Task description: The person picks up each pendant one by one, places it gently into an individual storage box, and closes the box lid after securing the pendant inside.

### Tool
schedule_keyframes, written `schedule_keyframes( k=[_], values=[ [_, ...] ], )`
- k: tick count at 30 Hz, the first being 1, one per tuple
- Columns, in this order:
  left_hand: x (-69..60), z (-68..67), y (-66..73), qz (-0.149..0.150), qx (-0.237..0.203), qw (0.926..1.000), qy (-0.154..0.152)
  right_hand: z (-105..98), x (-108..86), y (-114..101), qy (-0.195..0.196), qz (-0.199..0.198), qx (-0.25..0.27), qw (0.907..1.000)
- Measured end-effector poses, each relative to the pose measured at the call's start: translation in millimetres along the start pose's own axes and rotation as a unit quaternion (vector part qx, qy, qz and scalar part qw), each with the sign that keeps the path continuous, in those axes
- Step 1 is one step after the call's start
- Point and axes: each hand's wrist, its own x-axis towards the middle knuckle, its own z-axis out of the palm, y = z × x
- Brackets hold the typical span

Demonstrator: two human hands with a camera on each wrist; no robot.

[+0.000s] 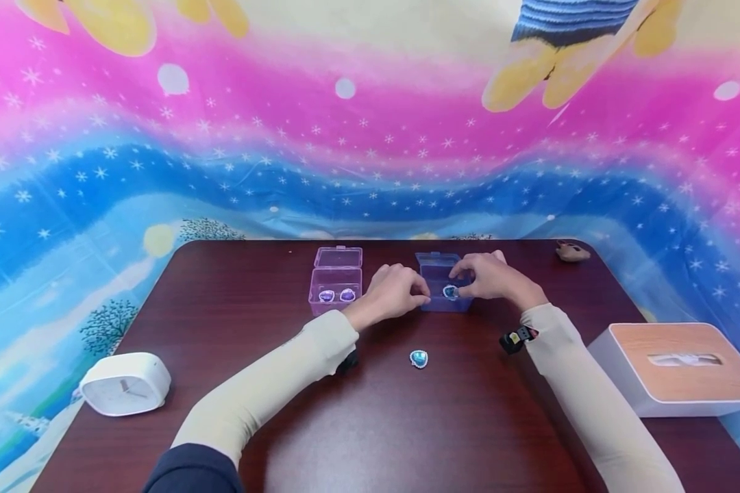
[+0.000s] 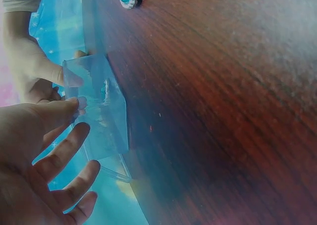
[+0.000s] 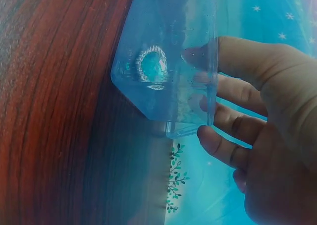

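Observation:
The blue transparent box point(image 1: 445, 302) stands with its lid raised, and a blue heart-shaped gem point(image 1: 450, 292) lies inside near the front. My left hand point(image 1: 395, 291) is at its left side; in the left wrist view the thumb and forefinger pinch the rim of the box point(image 2: 106, 131), the other fingers spread. My right hand point(image 1: 496, 279) reaches over the right side, with thumb and fingertips inside the box point(image 3: 143, 103). The right wrist view shows the gem point(image 3: 152, 66) apart from the thumb, not gripped. Another blue gem point(image 1: 418, 359) lies on the table in front.
Left of the blue box stands an open pink box point(image 1: 336, 307) holding two purple gems point(image 1: 347, 295). A white clock point(image 1: 125, 385) is at the table's left, a tissue box point(image 1: 684, 363) at the right, and a small brown object point(image 1: 572, 251) at the back right corner.

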Motion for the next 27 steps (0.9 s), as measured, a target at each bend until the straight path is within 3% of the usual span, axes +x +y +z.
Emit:
schedule_keyframes(
  k=[8, 16, 19, 22, 25, 27],
  values=[
    [0.9, 1.0, 0.2, 0.001, 0.002, 1.0000, 0.001, 0.2, -0.4, -0.3, 0.003, 0.000, 0.001, 1.0000],
    [2.3, 1.4, 0.4, 0.007, 0.010, 0.9999, 0.004, -9.8, -14.3, -13.9, 0.020, -0.050, 0.050, 0.9973],
    [2.8, 1.7, 0.4, 0.012, 0.008, 0.9999, 0.004, -13.5, -24.6, -26.1, -0.014, -0.079, 0.082, 0.9934],
    [3.3, 1.1, 0.4, 0.014, 0.008, 0.9999, 0.005, -10.5, -35.6, -42.2, -0.074, -0.111, 0.097, 0.9863],
    [3.0, -0.2, 0.6, 0.012, 0.010, 0.9999, 0.004, 1.1, -45.9, -61.1, -0.131, -0.135, 0.093, 0.9777],
    [3.1, -0.7, 0.9, 0.014, 0.011, 0.9998, 0.003, 12.3, -52.3, -71.9, -0.142, -0.151, 0.074, 0.9755]
  ],
)
